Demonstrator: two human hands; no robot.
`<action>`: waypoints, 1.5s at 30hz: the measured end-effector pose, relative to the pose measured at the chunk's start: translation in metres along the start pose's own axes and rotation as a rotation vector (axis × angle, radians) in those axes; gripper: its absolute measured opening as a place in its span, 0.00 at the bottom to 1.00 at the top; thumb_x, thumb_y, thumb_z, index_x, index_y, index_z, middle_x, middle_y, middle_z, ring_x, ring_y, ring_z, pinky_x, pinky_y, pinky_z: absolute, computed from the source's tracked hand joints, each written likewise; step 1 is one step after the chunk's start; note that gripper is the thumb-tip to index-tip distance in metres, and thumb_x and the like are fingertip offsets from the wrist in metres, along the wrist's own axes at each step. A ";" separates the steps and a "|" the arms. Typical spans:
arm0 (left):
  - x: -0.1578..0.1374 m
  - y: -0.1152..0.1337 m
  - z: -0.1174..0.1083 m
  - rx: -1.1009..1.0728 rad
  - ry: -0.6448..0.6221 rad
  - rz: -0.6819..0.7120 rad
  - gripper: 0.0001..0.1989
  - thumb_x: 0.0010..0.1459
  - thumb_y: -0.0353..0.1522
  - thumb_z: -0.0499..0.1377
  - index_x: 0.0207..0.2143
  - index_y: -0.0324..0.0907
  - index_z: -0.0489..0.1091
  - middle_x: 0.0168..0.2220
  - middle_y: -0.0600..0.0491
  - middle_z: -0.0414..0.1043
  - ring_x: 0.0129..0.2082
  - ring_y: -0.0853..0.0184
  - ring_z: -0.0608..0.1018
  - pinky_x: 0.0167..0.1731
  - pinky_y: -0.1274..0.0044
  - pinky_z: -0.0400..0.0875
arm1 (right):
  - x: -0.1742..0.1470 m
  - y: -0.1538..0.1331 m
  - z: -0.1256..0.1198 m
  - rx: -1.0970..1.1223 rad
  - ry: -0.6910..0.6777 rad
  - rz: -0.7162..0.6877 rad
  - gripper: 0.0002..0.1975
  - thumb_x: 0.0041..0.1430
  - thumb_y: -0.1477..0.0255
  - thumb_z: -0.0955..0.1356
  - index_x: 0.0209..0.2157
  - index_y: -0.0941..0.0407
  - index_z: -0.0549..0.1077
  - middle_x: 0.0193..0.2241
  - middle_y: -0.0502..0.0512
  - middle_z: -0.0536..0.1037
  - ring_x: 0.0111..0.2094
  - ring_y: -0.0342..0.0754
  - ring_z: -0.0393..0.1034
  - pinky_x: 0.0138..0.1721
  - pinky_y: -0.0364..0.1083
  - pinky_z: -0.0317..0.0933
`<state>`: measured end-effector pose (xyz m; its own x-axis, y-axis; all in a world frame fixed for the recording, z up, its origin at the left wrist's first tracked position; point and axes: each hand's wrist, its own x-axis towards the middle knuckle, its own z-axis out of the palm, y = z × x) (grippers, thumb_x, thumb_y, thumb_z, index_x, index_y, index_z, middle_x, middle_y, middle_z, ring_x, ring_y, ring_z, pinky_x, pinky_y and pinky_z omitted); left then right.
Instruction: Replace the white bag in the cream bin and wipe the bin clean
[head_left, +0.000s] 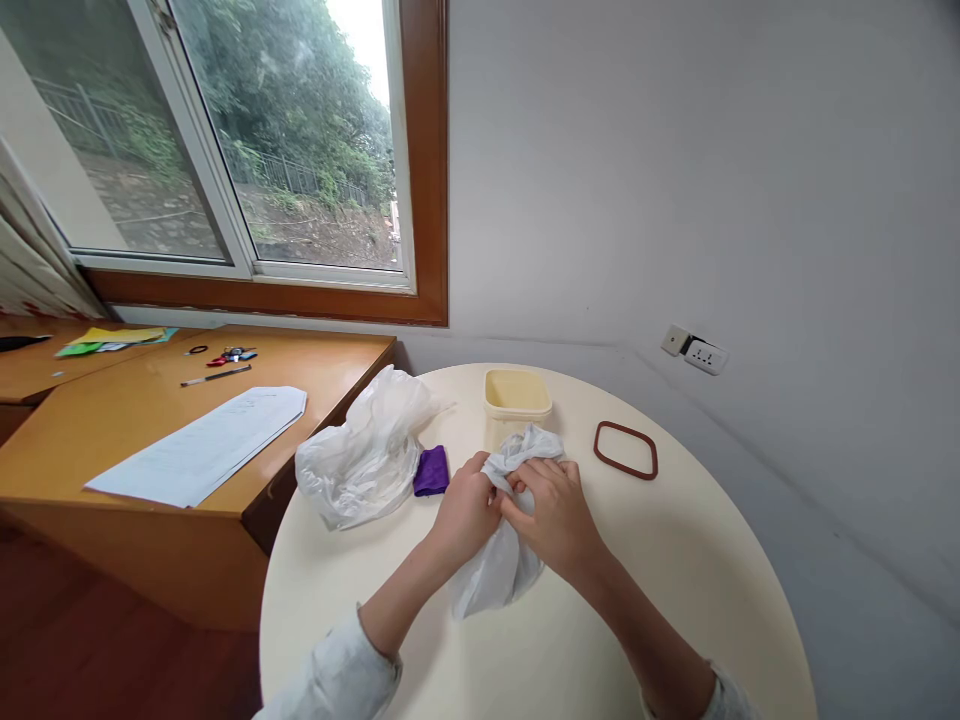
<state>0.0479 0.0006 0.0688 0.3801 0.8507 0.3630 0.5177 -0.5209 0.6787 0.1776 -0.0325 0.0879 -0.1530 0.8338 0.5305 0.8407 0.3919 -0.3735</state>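
Over the middle of the round table, both my hands grip a bunched white plastic bag (501, 570). My left hand (469, 510) is closed on its left side, and my right hand (553, 515) pinches it from the right, close to the left fingers. Part of the bag sticks up above my fingers, and the rest hangs down below them. Just beyond my hands stands a cream plastic bin (517, 412), its open top facing up. To the right lies a brown rounded-rectangular ring (654, 460), apart from the bin.
Left on the round table (675, 580) are a crumpled clear-white plastic bag (367, 460) and a folded purple bag (431, 472). A wooden desk (330, 355) adjoins it, holding papers (210, 440), a pen (216, 376) and keys (232, 355). The wall has a socket (706, 356).
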 end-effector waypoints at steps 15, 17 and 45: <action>-0.005 -0.001 0.003 0.019 0.126 0.218 0.08 0.55 0.28 0.54 0.25 0.42 0.71 0.49 0.48 0.59 0.49 0.61 0.64 0.48 0.67 0.64 | -0.001 0.021 0.006 -0.044 0.072 0.143 0.06 0.50 0.76 0.62 0.21 0.55 0.62 0.21 0.48 0.70 0.27 0.44 0.63 0.33 0.45 0.46; -0.006 -0.002 0.004 0.019 0.130 0.243 0.07 0.55 0.28 0.54 0.26 0.42 0.70 0.49 0.48 0.58 0.50 0.61 0.64 0.49 0.67 0.64 | -0.001 0.027 0.007 -0.028 0.063 0.167 0.06 0.50 0.76 0.62 0.21 0.55 0.62 0.21 0.47 0.69 0.27 0.44 0.63 0.32 0.45 0.46; -0.004 -0.015 0.007 -0.224 0.064 0.092 0.08 0.54 0.36 0.58 0.26 0.43 0.72 0.49 0.48 0.58 0.49 0.61 0.64 0.53 0.65 0.58 | 0.002 0.036 0.009 0.627 -0.097 0.324 0.07 0.50 0.75 0.61 0.21 0.56 0.65 0.36 0.53 0.68 0.38 0.46 0.64 0.40 0.45 0.57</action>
<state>0.0442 0.0044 0.0527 0.3649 0.8070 0.4644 0.2977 -0.5737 0.7630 0.2034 -0.0131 0.0688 -0.0156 0.9656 0.2595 0.3988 0.2440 -0.8840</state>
